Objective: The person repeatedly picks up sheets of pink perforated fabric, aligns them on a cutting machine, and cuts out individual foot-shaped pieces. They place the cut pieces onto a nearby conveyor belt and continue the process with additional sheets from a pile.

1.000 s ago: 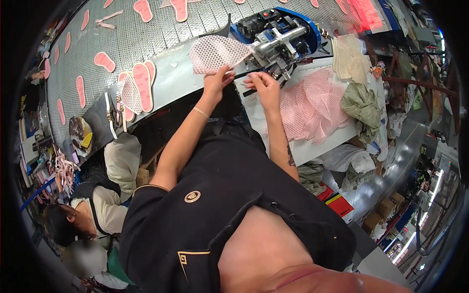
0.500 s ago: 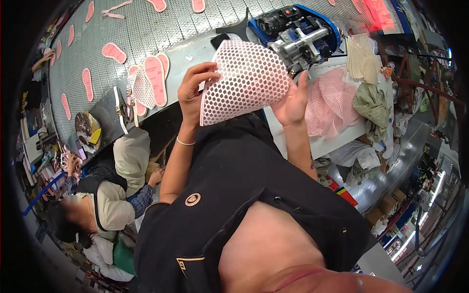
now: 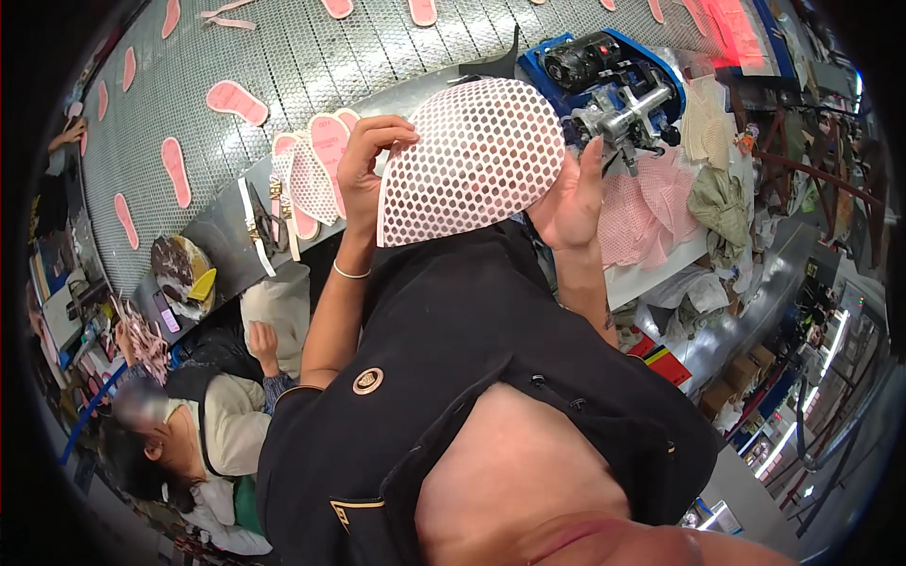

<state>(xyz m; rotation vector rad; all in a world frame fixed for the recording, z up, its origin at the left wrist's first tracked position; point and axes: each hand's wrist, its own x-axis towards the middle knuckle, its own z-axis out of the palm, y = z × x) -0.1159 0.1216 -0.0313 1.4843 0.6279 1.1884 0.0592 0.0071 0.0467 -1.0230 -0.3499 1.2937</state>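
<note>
A white-and-pink mesh shoe upper point(image 3: 472, 156) with large holes is held up in front of my chest, curved into a rounded dome. My left hand point(image 3: 363, 174) grips its left edge, fingers bent over the rim and thumb side out of sight. At the right edge, my right hand point(image 3: 571, 203) cups the upper, its thumb pointing up and its fingers hidden behind the mesh. Just beyond the right hand, a pile of pink mesh pieces point(image 3: 646, 212) lies on a white tabletop.
A blue-based machine point(image 3: 613, 94) stands beyond the upper. Pink insoles point(image 3: 330, 141) and straps lie at the belt's edge; more ride on the metal mesh conveyor point(image 3: 283, 57). A glue-stained round container point(image 3: 175, 259) and a seated co-worker point(image 3: 226, 406) are at left. Green cloth point(image 3: 719, 208) hangs at right.
The upper has rounded out from a flatter, pointed fold, with both hands still on it. The view has shifted slightly. At the left, the co-worker's hand has moved.
</note>
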